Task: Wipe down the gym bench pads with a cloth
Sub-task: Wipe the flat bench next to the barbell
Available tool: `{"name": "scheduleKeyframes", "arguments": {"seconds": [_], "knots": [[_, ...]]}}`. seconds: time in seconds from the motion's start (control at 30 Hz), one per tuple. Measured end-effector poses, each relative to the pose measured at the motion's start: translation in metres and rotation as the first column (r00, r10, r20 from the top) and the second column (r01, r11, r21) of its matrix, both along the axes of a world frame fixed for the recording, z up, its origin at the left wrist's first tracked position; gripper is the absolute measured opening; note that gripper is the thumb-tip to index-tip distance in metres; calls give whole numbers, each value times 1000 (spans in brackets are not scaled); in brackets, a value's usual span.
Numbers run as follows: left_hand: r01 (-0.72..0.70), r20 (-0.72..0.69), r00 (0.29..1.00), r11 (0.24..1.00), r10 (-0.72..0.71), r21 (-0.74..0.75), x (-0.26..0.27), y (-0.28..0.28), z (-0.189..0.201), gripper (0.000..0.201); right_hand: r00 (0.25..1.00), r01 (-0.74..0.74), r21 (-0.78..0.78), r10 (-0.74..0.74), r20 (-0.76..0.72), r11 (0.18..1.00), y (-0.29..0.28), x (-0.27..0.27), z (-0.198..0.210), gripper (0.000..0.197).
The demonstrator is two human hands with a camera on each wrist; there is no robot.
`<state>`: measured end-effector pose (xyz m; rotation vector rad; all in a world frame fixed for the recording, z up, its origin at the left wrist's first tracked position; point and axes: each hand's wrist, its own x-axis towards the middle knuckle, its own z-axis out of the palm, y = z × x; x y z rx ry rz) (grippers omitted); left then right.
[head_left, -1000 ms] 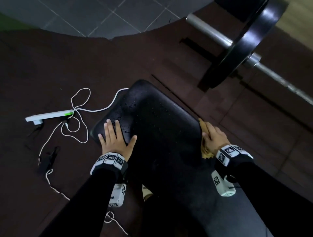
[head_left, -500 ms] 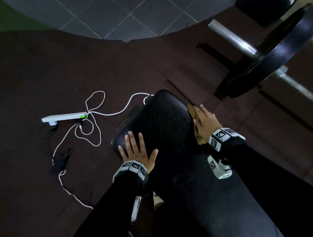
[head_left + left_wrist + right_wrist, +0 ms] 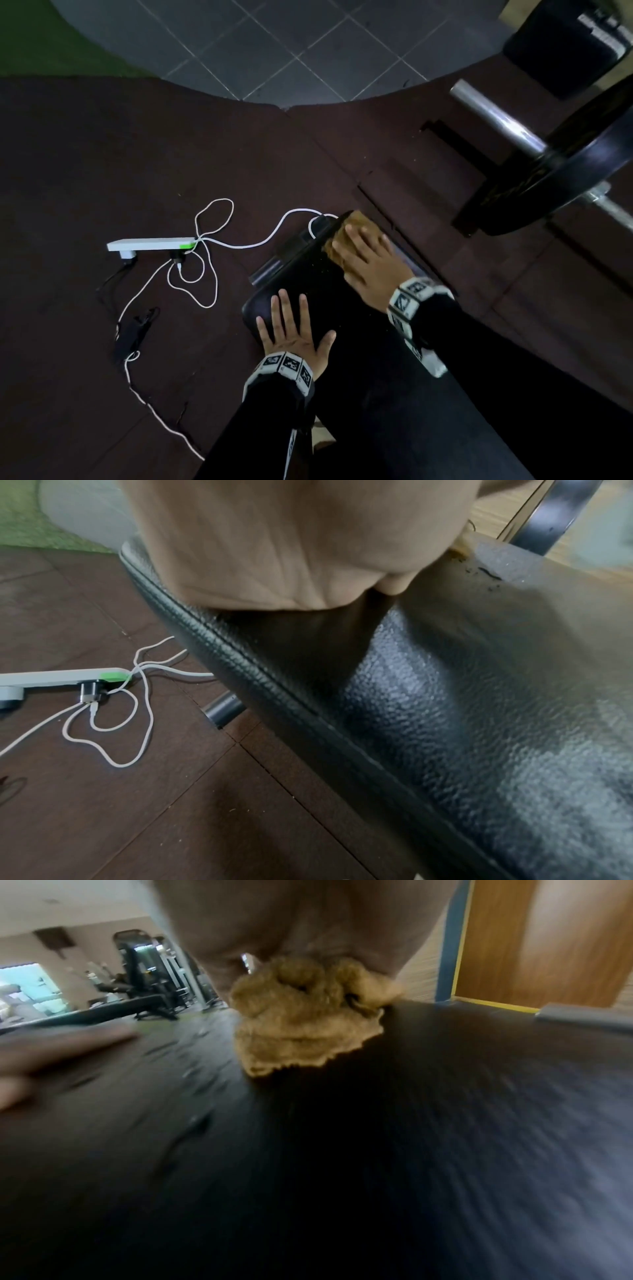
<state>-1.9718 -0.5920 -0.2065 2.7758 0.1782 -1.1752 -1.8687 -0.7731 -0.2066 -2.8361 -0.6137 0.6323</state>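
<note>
The black padded bench (image 3: pixel 329 301) runs from the bottom right up to the middle of the head view. My right hand (image 3: pixel 370 263) lies flat on a tan cloth (image 3: pixel 354 221) and presses it onto the pad's far end. The right wrist view shows the cloth (image 3: pixel 308 1020) bunched under my palm on the dark pad (image 3: pixel 342 1150), with water droplets to its left. My left hand (image 3: pixel 291 335) rests flat, fingers spread, on the pad's left edge, holding nothing. In the left wrist view the palm (image 3: pixel 274 547) sits on the textured pad (image 3: pixel 445 723) above its seam.
A white power strip (image 3: pixel 150 245) with looping white cables (image 3: pixel 205 274) and a black adapter (image 3: pixel 133 332) lies on the dark rubber floor to the left. A barbell (image 3: pixel 496 120) with a black plate (image 3: pixel 565 178) hangs at the right. A bench frame tube (image 3: pixel 267 272) shows under the pad.
My right hand has slid the cloth from the pad's right edge forward to its far end. The left hand has stayed flat on the left edge.
</note>
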Motion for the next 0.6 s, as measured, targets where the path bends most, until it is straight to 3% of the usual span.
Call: {"name": "scheduleKeyframes", "arguments": {"seconds": [0.13,0.27,0.37,0.5,0.6], "knots": [[-25,29,999,999,27,-47,-1,0,3,83,996,-89,30,89,7,996,-29,-66,-1,58],[-6,38,999,1000,7,-20,-3,1,-3,82,998,-18,40,20,-60,999,-70,-104,1,57],[2,42,999,1000,-1,-7,-3,2,-7,85,987,113,42,-108,-116,993,-79,-95,3,56],[3,31,1000,1000,-2,-20,-3,2,-5,86,951,300,24,-297,-84,954,-65,-50,-6,60],[1,26,1000,1000,-1,-14,-2,1,-5,85,943,327,34,-324,-79,944,-39,-1,-8,62]]}}
